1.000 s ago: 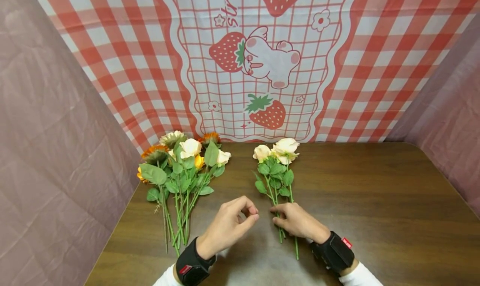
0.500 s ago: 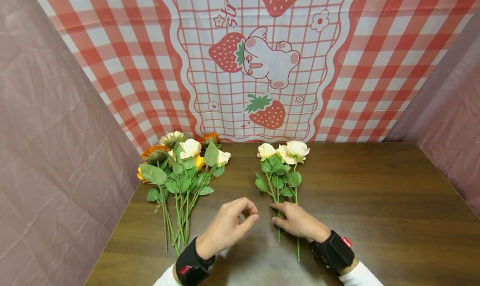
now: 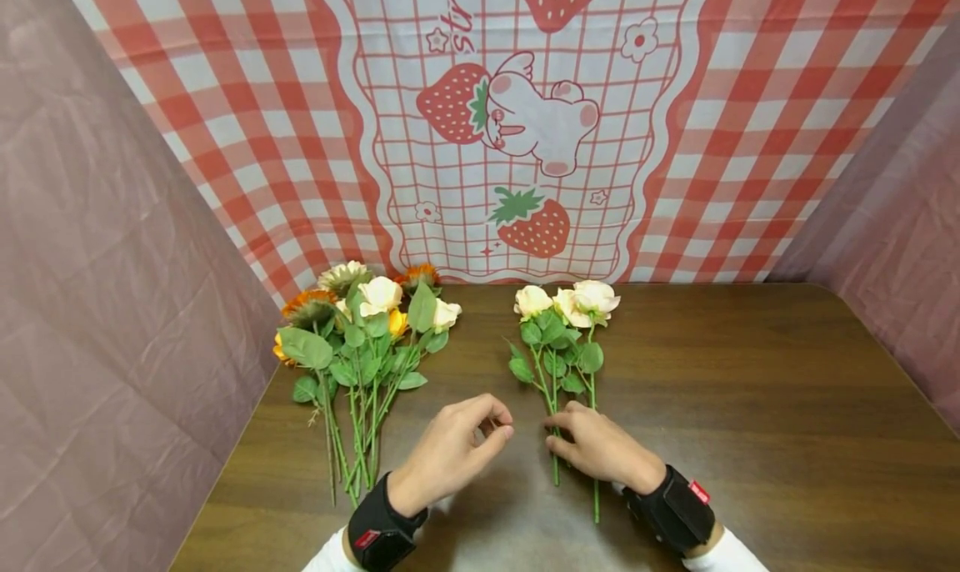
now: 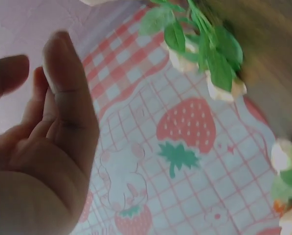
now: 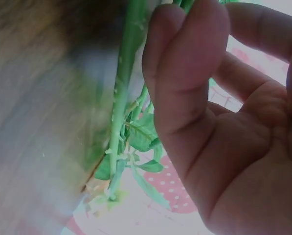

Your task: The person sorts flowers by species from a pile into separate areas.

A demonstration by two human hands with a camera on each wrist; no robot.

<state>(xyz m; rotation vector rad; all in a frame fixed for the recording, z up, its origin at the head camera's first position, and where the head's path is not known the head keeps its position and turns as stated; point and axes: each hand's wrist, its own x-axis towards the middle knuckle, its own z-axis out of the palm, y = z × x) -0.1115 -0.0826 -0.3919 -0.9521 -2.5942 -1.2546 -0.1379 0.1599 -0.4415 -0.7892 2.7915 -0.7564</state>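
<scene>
In the head view my left hand (image 3: 457,447) hovers over the middle of the table, fingers loosely curved, holding nothing. The left wrist view shows the same hand (image 4: 53,127) with its thumb and fingers apart. My right hand (image 3: 600,443) lies over the green stems of the cream roses (image 3: 573,303), touching or nearly touching them. Its thumb and index finger are slightly parted near the left stem (image 3: 556,470); another stem (image 3: 596,501) runs under the hand. In the right wrist view, a thick stem (image 5: 121,98) passes outside the thumb (image 5: 190,73).
To the left lies a pile of artificial flowers (image 3: 367,363): cream, yellow and orange blooms with long stems. The brown wooden table (image 3: 750,413) extends to the right. A red checked cloth with strawberries (image 3: 536,226) hangs behind, and pinkish cloth (image 3: 112,305) lines the sides.
The cream roses have shifted right and spread slightly, then come to rest. My right hand has barely moved, its index finger drawing back a little. The left hand stays almost still.
</scene>
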